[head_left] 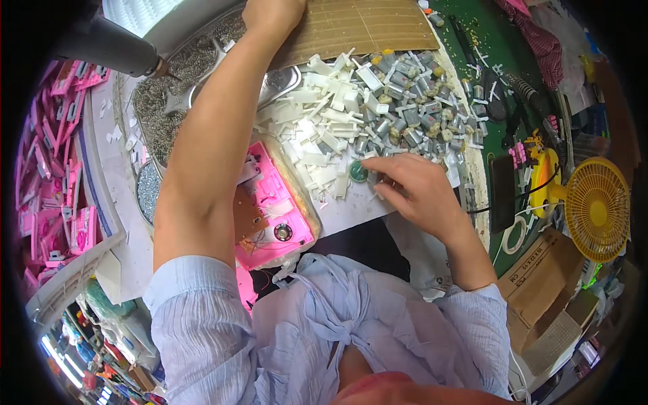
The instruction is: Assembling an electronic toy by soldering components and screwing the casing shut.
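we see our right hand (415,185) resting on the worktop (351,212) at the near edge of a heap of white plastic pieces (324,128), its fingers curled together and pinching at a small round green part (358,171) that lies just left of the fingertips, touching them. just beyond that hand lies a pile of small grey metal motors (418,101), running into the white pieces on its left. our left hand (270,15) reaches far forward across the worktop and presses on the near edge of a brown cardboard sheet (364,27); we cannot tell whether its fingers are spread or closed, as the top edge cuts them off. under the left forearm lies a pink plastic housing (273,202) with a small round speaker set in it, near the green part and to its left. a metal tray (165,108) of tiny screws sits further left.
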Action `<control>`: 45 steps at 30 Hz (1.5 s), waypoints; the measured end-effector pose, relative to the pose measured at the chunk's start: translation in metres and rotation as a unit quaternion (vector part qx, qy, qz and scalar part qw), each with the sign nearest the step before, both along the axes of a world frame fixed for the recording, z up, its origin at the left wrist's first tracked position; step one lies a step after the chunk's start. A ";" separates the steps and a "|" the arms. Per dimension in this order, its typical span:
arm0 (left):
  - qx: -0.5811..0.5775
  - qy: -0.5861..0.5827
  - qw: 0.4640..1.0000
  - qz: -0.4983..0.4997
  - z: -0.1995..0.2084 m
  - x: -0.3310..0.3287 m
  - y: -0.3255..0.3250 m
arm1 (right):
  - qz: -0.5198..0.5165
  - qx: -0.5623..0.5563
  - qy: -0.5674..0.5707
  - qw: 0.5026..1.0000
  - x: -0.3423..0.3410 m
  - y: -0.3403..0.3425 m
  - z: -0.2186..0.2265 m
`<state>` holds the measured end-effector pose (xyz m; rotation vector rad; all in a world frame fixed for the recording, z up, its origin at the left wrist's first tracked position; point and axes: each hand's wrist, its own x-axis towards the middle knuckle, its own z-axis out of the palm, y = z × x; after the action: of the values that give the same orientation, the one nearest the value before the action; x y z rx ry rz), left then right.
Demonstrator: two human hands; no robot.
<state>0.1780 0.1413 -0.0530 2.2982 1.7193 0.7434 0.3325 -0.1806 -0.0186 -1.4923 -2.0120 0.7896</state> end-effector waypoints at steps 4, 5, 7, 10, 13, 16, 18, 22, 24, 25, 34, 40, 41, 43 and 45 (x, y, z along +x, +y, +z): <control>-0.017 0.031 0.999 0.029 -0.001 0.007 0.003 | -0.006 -0.005 0.012 1.000 0.007 -0.002 0.004; -0.024 0.038 0.998 0.037 -0.001 0.009 0.002 | -0.008 -0.006 0.015 1.000 0.008 -0.004 0.005; -0.018 0.039 0.999 0.029 0.000 0.013 0.004 | -0.014 -0.001 0.003 1.000 0.011 -0.004 0.006; -0.018 0.047 0.998 0.047 0.006 0.008 0.000 | -0.004 0.007 -0.009 1.000 0.010 -0.003 0.010; 0.023 0.052 0.997 0.043 -0.004 0.010 0.000 | -0.009 0.051 -0.004 0.999 0.011 -0.003 0.004; 0.023 0.035 0.999 0.007 -0.002 0.005 -0.003 | -0.021 0.025 -0.029 0.999 0.010 -0.003 0.005; 0.042 -0.008 0.999 -0.021 -0.005 -0.001 -0.006 | -0.022 0.015 -0.033 0.999 0.008 -0.002 0.003; 0.069 -0.060 0.995 -0.036 -0.009 -0.004 -0.014 | -0.016 0.008 -0.048 0.999 0.002 0.005 -0.004; 0.079 -0.068 0.994 -0.039 -0.008 -0.006 -0.015 | -0.002 0.014 -0.056 0.998 0.001 0.010 -0.006; 0.072 -0.071 0.994 -0.033 -0.008 -0.005 -0.016 | 0.005 0.018 -0.059 0.998 0.000 0.011 -0.006; 0.039 -0.048 0.998 -0.034 -0.011 -0.016 0.008 | 0.035 0.018 -0.088 0.995 -0.005 0.017 -0.001; -0.027 -0.128 0.989 -0.072 -0.019 -0.018 0.021 | 0.023 0.011 -0.084 0.996 -0.001 0.012 0.002; -0.087 -0.151 0.982 -0.066 -0.004 -0.021 0.009 | 0.028 0.012 -0.081 0.996 -0.001 0.012 0.003; -0.116 -0.157 0.978 -0.073 0.005 -0.025 0.001 | 0.036 0.015 -0.073 0.997 -0.001 0.011 0.005; -0.053 -0.121 0.986 -0.100 0.003 -0.027 -0.002 | 0.044 0.021 -0.063 0.997 -0.001 0.010 0.006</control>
<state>0.1510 0.1396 -0.0500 2.1660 1.3679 0.8297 0.3319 -0.1710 -0.0129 -1.4715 -2.1863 0.6996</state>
